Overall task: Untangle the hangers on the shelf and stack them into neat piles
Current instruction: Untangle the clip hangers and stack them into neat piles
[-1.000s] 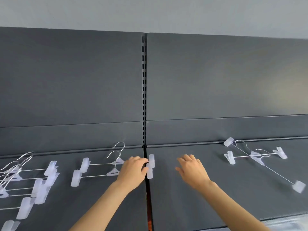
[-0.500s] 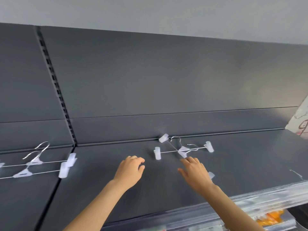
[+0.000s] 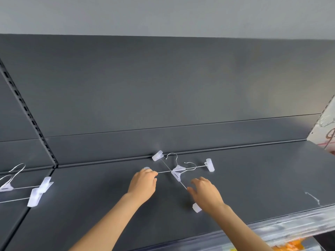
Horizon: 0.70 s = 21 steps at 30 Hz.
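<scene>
Two clear clip hangers lie crossed on the dark grey shelf [image 3: 253, 178]. One hanger [image 3: 192, 168] runs left to right and ends in a clip [image 3: 210, 164] on the right. The other hanger [image 3: 164, 163] runs diagonally from a clip by the back wall [image 3: 157, 155] to a clip near me [image 3: 196, 208]. My left hand [image 3: 143, 183] curls its fingers round the left end clip of the level hanger. My right hand [image 3: 204, 194] hovers with spread fingers over the near half of the diagonal rod.
Two more hangers [image 3: 39, 190] lie side by side at the left, across the shelf seam. A loose wire hook [image 3: 312, 198] lies near the front edge at the right. A white carton [image 3: 326, 131] stands at the far right.
The view has swung right. My left hand left the side-by-side pair and reached the end clip of the level hanger; my right hand moved over the diagonal one.
</scene>
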Motion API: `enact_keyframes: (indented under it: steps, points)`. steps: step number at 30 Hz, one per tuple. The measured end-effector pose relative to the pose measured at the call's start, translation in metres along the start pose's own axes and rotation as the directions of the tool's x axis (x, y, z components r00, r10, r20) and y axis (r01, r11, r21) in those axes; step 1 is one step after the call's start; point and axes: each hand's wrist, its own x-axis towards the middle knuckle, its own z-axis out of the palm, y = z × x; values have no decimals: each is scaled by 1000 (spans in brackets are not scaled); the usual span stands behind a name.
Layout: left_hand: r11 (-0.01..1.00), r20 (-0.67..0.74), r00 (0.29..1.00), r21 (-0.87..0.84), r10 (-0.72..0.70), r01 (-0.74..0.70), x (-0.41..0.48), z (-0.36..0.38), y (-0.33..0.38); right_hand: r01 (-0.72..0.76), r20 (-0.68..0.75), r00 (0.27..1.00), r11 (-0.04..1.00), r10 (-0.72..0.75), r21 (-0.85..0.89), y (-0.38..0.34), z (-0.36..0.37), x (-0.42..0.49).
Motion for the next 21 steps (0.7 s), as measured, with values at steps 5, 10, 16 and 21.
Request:
enact_keyframes:
  steps: [5, 10, 16, 21]
  points:
    - [990, 29, 999, 137, 31, -34, 28, 10, -2, -10, 46, 999, 1000, 8, 29, -16, 1, 21]
    - [968, 78, 997, 249, 25, -43, 43, 22, -8, -74, 116, 991, 997, 70, 31, -31, 10, 36]
    - [981, 29, 1000, 194, 11, -16, 38, 27, -20, -149, 98, 986, 978, 136, 142, -15, 8, 37]
    - [988, 25, 1000, 156, -11, 7, 23, 20, -50, -113, -72, 988, 956, 137, 270, 9, -5, 20]
